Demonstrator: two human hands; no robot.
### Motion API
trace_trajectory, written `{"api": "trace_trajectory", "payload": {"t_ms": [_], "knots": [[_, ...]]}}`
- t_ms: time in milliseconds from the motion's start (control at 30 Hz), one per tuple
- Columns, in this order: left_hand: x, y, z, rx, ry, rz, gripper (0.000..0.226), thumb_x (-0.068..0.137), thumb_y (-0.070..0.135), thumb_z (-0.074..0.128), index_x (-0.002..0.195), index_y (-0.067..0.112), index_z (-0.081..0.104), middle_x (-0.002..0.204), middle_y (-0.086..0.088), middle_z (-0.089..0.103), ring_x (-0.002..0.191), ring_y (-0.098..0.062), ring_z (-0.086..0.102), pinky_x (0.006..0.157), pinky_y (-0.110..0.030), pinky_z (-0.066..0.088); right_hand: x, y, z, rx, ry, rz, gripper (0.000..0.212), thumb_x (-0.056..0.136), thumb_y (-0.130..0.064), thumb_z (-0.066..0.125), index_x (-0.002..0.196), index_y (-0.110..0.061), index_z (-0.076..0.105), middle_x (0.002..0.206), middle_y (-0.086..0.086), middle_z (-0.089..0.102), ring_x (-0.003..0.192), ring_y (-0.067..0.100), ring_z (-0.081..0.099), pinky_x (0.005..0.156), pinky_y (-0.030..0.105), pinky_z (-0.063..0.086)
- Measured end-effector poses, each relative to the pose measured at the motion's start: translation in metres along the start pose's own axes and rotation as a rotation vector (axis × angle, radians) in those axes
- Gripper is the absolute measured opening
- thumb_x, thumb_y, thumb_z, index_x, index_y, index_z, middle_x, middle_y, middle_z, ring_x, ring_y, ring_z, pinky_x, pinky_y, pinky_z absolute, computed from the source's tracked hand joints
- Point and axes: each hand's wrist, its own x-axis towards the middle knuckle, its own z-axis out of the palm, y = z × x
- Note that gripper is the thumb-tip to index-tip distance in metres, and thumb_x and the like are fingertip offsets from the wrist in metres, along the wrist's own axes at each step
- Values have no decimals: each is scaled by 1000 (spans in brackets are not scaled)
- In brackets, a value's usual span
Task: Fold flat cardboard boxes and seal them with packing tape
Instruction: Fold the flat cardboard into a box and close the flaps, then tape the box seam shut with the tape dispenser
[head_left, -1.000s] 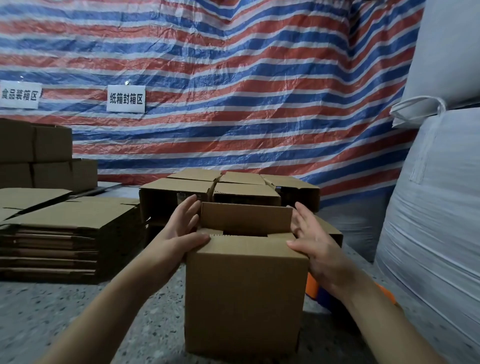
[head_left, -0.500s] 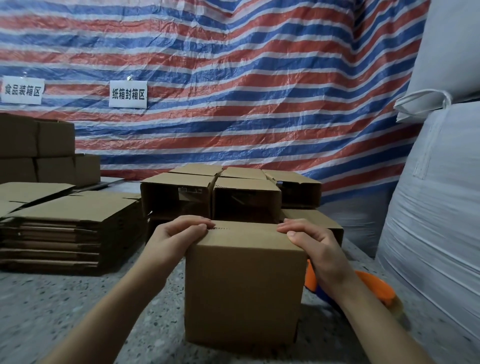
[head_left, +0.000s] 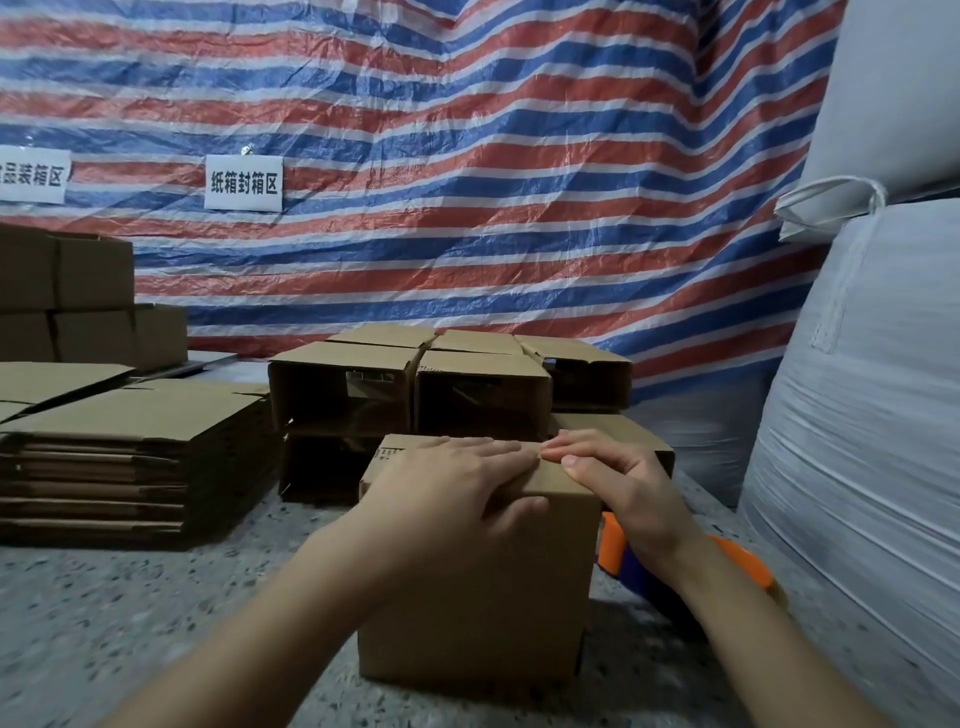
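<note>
Far to the left of the hands, a stack of flat cardboard blanks (head_left: 124, 457) lies on the speckled table (head_left: 130, 613), with several made-up boxes (head_left: 93, 306) piled behind it against the striped tarp (head_left: 467, 156); 2 white paper signs (head_left: 244, 183) with printed characters hang on that tarp. Nearer the hands, just behind them, a cluster of open cartons (head_left: 410, 384) lies on its side with the dark openings facing the camera. The left hand (head_left: 447, 488) lies flat across the top of the box being folded (head_left: 478, 587), fingers straight and spread over the closed flaps, thumb draped over the near top edge and pressing on the front face; it grips nothing, only presses down. That box stands upright on the table directly under both hands, its flaps shut. The right hand (head_left: 618, 483) meets the left at the box's top right corner, fingers gently bent with their tips resting on the top panel just beside the left fingertips, the thumb lying along the near edge; it pinches nothing that can be seen. Just right of the box and below the right wrist, an orange and blue tape dispenser (head_left: 737, 566) sits on the table, partly hidden by the forearm. Further right, large white woven sacks (head_left: 872, 415) rise beside the table
</note>
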Motion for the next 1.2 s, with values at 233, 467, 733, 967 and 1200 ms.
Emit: {"api": "trace_trajectory", "payload": {"t_ms": [233, 467, 733, 967, 1200], "knots": [[1, -9, 8, -21, 76, 29, 61, 91, 72, 21, 145, 48, 36, 147, 26, 43, 130, -1, 45, 94, -26, 45, 13, 8, -40, -533, 141, 169, 27, 102, -46, 47, 95, -32, 69, 92, -9, 69, 92, 9, 65, 71, 25, 46], [4, -12, 11, -11, 67, 42, 64, 90, 73, 18, 144, 46, 38, 146, 25, 44, 129, -1, 44, 82, -20, 38, -8, 68, -71, -1295, -73, 618, 66, 84, -80, 45, 113, -22, 57, 91, -7, 59, 74, 5, 58, 61, 24, 47], [4, -12, 11, -17, 45, 33, 58, 93, 70, 25, 144, 45, 38, 145, 22, 45, 130, -3, 42, 84, -23, 38, -23, 96, -69, -1334, -50, 619, 58, 79, -81, 48, 93, -26, 60, 81, -9, 61, 75, 7, 63, 71, 28, 56], [3, -9, 9, -25, 40, 16, 56, 94, 69, 27, 143, 45, 38, 145, 23, 44, 130, -3, 40, 83, -24, 37, -26, 99, -72, -1360, -3, 532, 50, 86, -77, 45, 77, -28, 52, 73, -9, 59, 66, 6, 59, 56, 26, 47], [4, -10, 8, -37, -2, 15, 60, 91, 71, 23, 144, 45, 37, 146, 21, 43, 130, -5, 42, 88, -26, 41, 23, 7, -88, -696, 316, 346, 59, 84, -66, 61, 67, -10, 70, 54, 4, 68, 62, 25, 68, 56, 31, 46]]}}
